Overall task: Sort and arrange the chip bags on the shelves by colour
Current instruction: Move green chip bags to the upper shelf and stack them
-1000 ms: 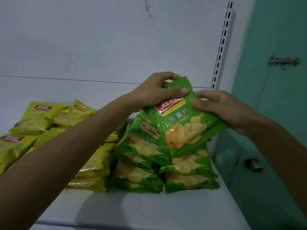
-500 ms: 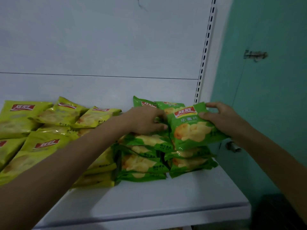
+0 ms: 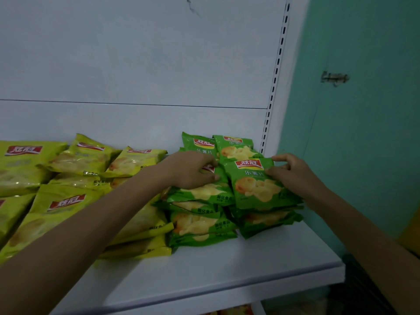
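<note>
Several green chip bags are stacked at the right end of the white shelf (image 3: 227,269). The top green bag (image 3: 256,185) lies on the right stack, and my right hand (image 3: 293,176) pinches its upper right edge. My left hand (image 3: 191,169) rests with curled fingers on the top of the left green stack (image 3: 200,221), its fingertips curled over a bag's upper edge. Two more green bags (image 3: 236,148) stand against the back wall. Yellow chip bags (image 3: 66,201) fill the shelf's left side, partly hidden under my left forearm.
A slotted white upright (image 3: 276,71) bounds the shelf at the right, with a teal door (image 3: 363,133) and its latch (image 3: 334,78) beyond. The shelf's front strip is bare. More bags show faintly on the shelf below (image 3: 236,311).
The green bag went from held up in both hands down onto the right stack. My left hand let go of it and moved onto the left green stack.
</note>
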